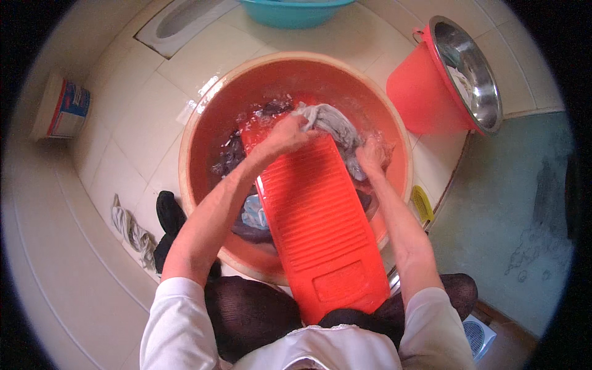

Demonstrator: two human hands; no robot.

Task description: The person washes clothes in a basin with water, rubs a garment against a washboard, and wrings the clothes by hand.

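Observation:
A wet grey cloth (334,121) stretches between my two hands over the far end of a red plastic washboard (323,217). My left hand (291,134) grips its left end just above the board's upper edge. On the other side, my right hand (373,155) holds the hanging right end, its fingers partly hidden and blurred by water. The board leans from my lap into a large orange basin (296,62) of water. Dark clothes (231,155) lie in the water left of the board, with a light blue patterned cloth (254,212) nearer me.
A teal basin (296,14) stands beyond, near a squat toilet (185,23). At right, a steel bowl (485,88) rests tilted on a red bucket (423,92), near a yellow brush (422,203). Twisted light cloth (134,233) lies left; a tub (64,108) stands by the wall.

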